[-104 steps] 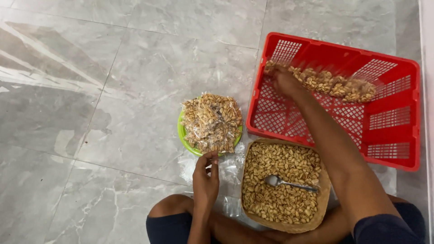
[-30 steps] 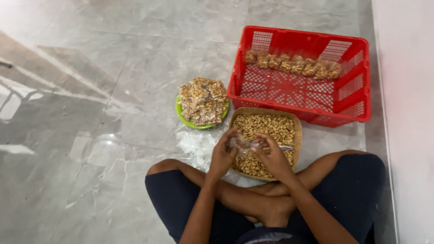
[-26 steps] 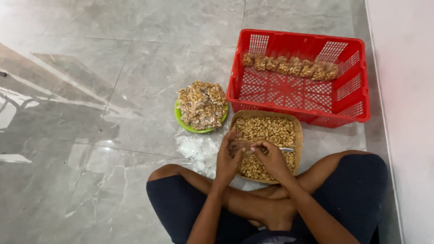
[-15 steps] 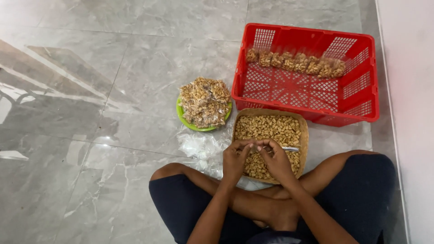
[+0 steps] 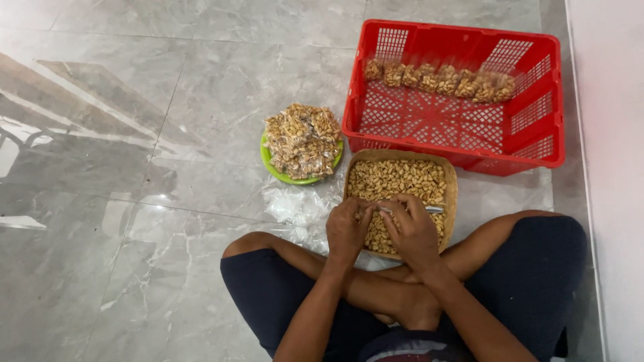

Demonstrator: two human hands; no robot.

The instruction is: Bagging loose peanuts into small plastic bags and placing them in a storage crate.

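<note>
I sit cross-legged on the floor with a shallow wooden tray point(image 5: 451, 179) of loose peanuts point(image 5: 396, 179) in front of my legs. Both hands hover over its near half. My left hand point(image 5: 347, 231) is curled, pinching what looks like a small clear bag against the nuts. The fingers of my right hand point(image 5: 412, 231) are closed over a metal spoon point(image 5: 435, 209), whose handle sticks out to the right. A green plate point(image 5: 272, 161) piled with filled peanut packets point(image 5: 303, 139) stands to the left of the tray.
Behind the tray stands a red plastic basket point(image 5: 530, 144) with a row of filled packets point(image 5: 439, 80) along its far side. Empty clear bags point(image 5: 295, 208) lie on the grey marble floor beside my left knee. A white wall runs along the right.
My hands, which held a clear bag just above the tray, have lowered onto the peanuts, and the right hand has closed on the spoon. The view has shifted slightly.
</note>
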